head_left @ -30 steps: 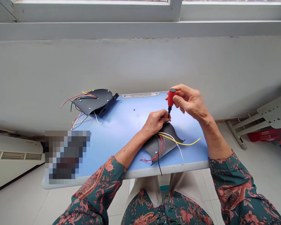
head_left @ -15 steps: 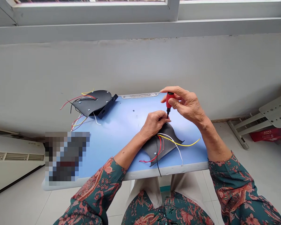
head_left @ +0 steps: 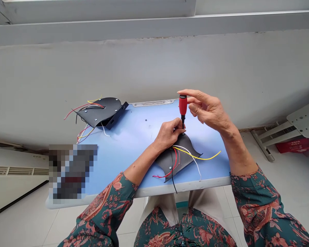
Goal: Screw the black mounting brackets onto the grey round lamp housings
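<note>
A red and black screwdriver [head_left: 182,105] stands upright, its tip at a screw by the far edge of a black curved plate [head_left: 182,163]. Red, white, yellow and black wires come out of the plate's middle. My left hand [head_left: 168,133] is closed at the far edge of the plate, thumb and fingers pinched round the spot where the screwdriver tip meets it. Above and to the right, my right hand [head_left: 206,108] has its index finger stretched over the top of the handle, while the thumb stands off the handle and the fingers are apart.
On the blue table [head_left: 123,154], a second black assembly [head_left: 103,111] with wires lies at the far left. A blurred-out dark object [head_left: 77,171] is at the near left. A small dark piece [head_left: 146,120] lies near the middle. The wall rises behind.
My right thumb has come off the screwdriver handle and the fingers have spread. The screwdriver stands a little straighter. The camera view has shifted slightly.
</note>
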Tool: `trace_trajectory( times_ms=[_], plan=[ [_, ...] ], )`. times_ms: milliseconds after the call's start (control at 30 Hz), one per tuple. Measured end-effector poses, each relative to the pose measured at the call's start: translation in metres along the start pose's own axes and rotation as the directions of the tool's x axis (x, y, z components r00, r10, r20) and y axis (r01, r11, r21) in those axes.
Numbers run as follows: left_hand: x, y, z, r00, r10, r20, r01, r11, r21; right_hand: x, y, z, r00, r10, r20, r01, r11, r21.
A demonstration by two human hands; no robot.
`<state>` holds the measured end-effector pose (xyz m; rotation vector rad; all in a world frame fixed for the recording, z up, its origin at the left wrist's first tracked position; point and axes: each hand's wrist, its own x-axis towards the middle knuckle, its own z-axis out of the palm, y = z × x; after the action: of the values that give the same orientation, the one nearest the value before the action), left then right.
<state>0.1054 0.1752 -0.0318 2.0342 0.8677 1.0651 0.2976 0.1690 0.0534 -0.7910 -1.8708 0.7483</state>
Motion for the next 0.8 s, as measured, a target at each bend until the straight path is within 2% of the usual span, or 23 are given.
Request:
trace_trajectory(
  times_ms=[167, 233, 333, 400, 467, 600, 667, 733, 800],
  plan=[
    [-0.001, 0.0, 0.0, 0.999, 0.042, 0.031, -0.042, 0.999, -0.003, 0.002, -0.002, 0.01, 1.0, -0.011, -0.003, 0.011, 0.999, -0.038],
    [-0.001, 0.0, 0.0, 0.998, 0.048, 0.039, -0.048, 0.999, 0.0, 0.002, -0.006, 0.014, 0.997, -0.034, -0.071, 0.027, 0.995, -0.094],
    [-0.001, 0.001, 0.002, 0.997, 0.054, 0.05, -0.055, 0.998, 0.027, 0.001, -0.011, 0.021, 0.971, -0.058, -0.234, 0.005, 0.975, -0.222],
    [0.0, 0.001, 0.002, 0.997, 0.056, 0.053, -0.059, 0.997, 0.051, 0.0, -0.013, 0.023, 0.958, -0.057, -0.283, -0.023, 0.962, -0.273],
    [0.0, 0.002, 0.001, 0.997, 0.051, 0.052, -0.055, 0.996, 0.066, 0.0, -0.015, 0.021, 0.967, -0.046, -0.25, -0.024, 0.963, -0.269],
    [0.0, 0.003, 0.001, 0.998, 0.052, 0.039, -0.055, 0.996, 0.076, 0.0, -0.019, 0.009, 0.999, -0.036, -0.035, 0.031, 0.993, -0.118],
    [0.0, 0.002, 0.001, 0.998, 0.053, 0.035, -0.055, 0.997, 0.057, 0.0, -0.019, 0.007, 0.999, -0.032, 0.016, 0.033, 0.999, -0.041],
    [-0.001, 0.001, 0.002, 0.999, 0.034, 0.025, -0.034, 0.999, 0.015, 0.0, -0.018, 0.008, 0.999, -0.012, -0.049, 0.01, 0.999, -0.042],
    [-0.001, 0.0, 0.004, 1.0, 0.0, 0.022, 0.001, 1.0, -0.024, 0.0, -0.015, 0.012, 0.984, 0.012, -0.179, -0.031, 0.994, -0.101]
  ],
)
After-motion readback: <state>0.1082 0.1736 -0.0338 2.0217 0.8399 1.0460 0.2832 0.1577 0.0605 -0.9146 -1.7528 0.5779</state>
